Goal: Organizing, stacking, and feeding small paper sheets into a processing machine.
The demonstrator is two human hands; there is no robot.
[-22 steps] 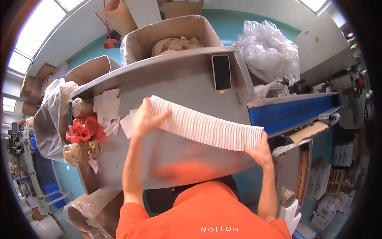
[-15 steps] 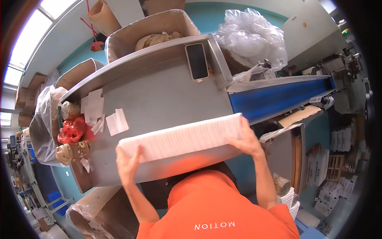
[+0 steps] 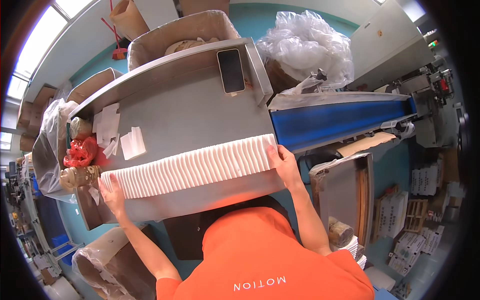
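Note:
A long row of thin white pieces, paper by their look [image 3: 195,167], lies across the grey metal table [image 3: 175,110], with narrow gaps between its ridges. At its left end my left hand [image 3: 112,194] has its fingers and thumb pressed on the end pieces. My right hand [image 3: 284,164] grips the right end, thumb toward the near side. Both hands hold the row between them. Several loose white paper scraps [image 3: 133,143] rest behind its left part. A patterned bottle [image 3: 80,176] stands close to my left hand.
A phone [image 3: 231,71] lies by the table's far right corner. A blue conveyor belt [image 3: 345,120] runs off to the right. Beyond the table are a lined carton [image 3: 185,30] and a heap of clear plastic bags [image 3: 310,47]. A red plastic bag [image 3: 81,151] sits at the left.
My hands have moved apart, the left one farther left. The row has stretched from a compact block into a longer one with gaps showing. The view has shifted slightly.

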